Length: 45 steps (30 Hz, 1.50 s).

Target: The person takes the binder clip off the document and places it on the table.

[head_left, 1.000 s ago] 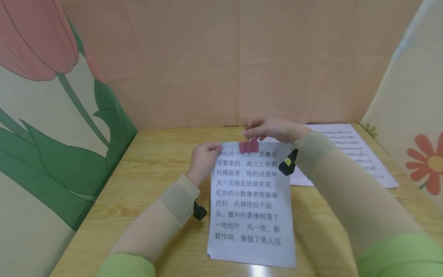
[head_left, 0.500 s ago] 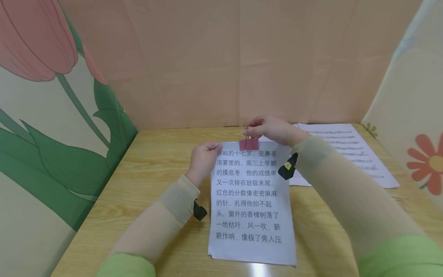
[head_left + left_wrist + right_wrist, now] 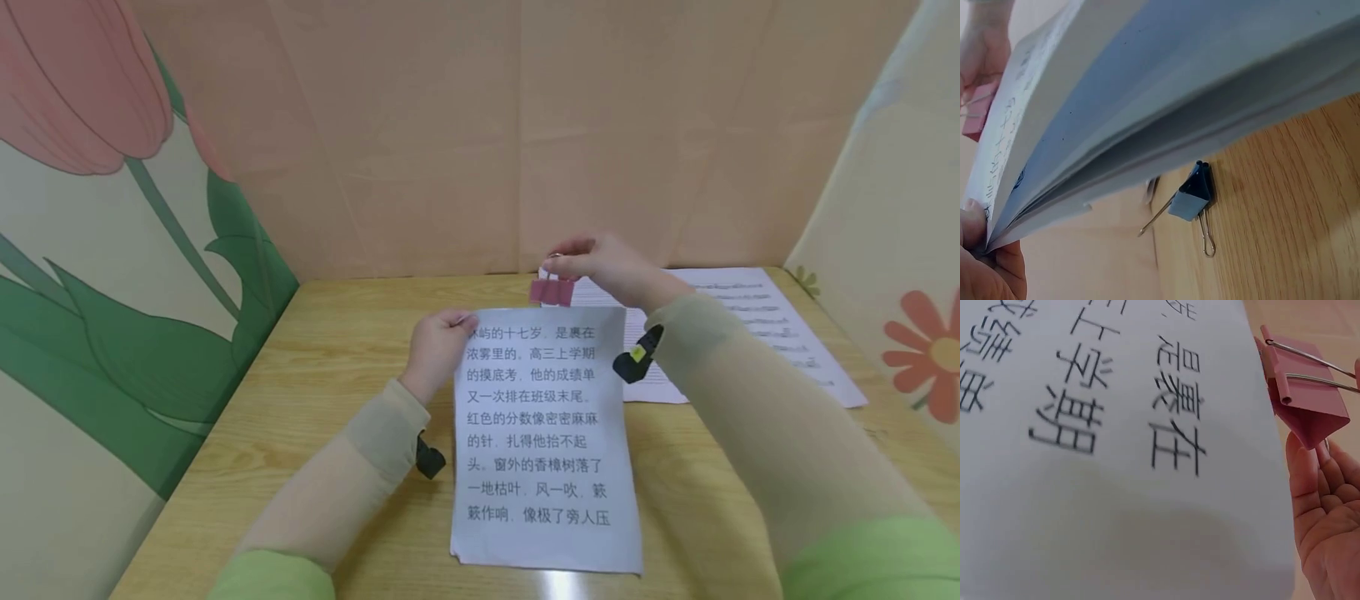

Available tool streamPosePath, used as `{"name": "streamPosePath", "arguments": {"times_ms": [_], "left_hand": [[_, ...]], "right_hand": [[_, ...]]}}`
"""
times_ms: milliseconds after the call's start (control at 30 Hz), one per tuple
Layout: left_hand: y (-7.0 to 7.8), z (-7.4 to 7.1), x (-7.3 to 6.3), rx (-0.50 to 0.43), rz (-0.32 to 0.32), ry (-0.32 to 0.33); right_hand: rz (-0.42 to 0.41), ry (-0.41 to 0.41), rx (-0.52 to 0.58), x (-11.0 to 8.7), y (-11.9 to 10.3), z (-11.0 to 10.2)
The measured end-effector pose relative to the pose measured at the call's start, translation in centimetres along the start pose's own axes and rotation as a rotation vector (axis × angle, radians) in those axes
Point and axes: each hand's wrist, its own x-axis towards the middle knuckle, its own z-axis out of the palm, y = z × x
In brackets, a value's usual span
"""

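Note:
A stack of sheets (image 3: 543, 542) with large printed Chinese characters hangs over the table, held upright. My left hand (image 3: 435, 354) pinches its upper left corner between thumb and fingers. Just above the top edge, my right hand (image 3: 615, 271) holds a pink binder clip (image 3: 551, 292) by its wire handles. In the right wrist view the pink clip (image 3: 1310, 394) appears beside the paper's edge. The left wrist view shows several sheets (image 3: 1166, 112) fanned apart at the bottom. Behind them a blue binder clip (image 3: 1191, 200) stands on the table, hidden from the head view.
More papers lie at the back right, among them a sheet with music staves (image 3: 750, 325). The wooden table (image 3: 322, 392) ends at a peach-coloured backdrop (image 3: 420, 150). Another metal item (image 3: 1151, 189), mostly hidden by the sheets, shows near the blue clip.
The pink clip has come off the top edge of the sheets. My right hand has lifted it up and slightly right. The left hand keeps its grip almost in place.

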Motion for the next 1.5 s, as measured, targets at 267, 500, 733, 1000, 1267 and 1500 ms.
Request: {"name": "streamPosePath", "arguments": {"times_ms": [267,500,733,1000,1267,1500], "left_hand": [[-0.3,-0.6,0.3,0.005,-0.053,0.003],[-0.7,-1.4,0.8,0.023,-0.052,0.035],[-1.5,-2.3,1.1,0.005,-0.086,0.039],[-2.1,-3.4,1.1,-0.020,-0.129,0.024],[-2.7,-4.7,0.9,0.001,-0.151,0.034],[-3.3,-6.1,1.0,-0.007,-0.171,0.081]], "right_hand": [[-0.008,0.031,0.076,-0.9,0.8,-1.5],[-0.026,0.045,0.098,-1.5,1.9,-1.9],[-0.035,0.035,0.097,-2.1,2.6,-2.2],[-0.022,0.041,0.116,-2.5,3.6,-2.5],[-0.042,0.054,0.169,-2.8,4.7,-2.2],[-0.076,0.054,0.205,-2.6,5.5,-1.8]]}}
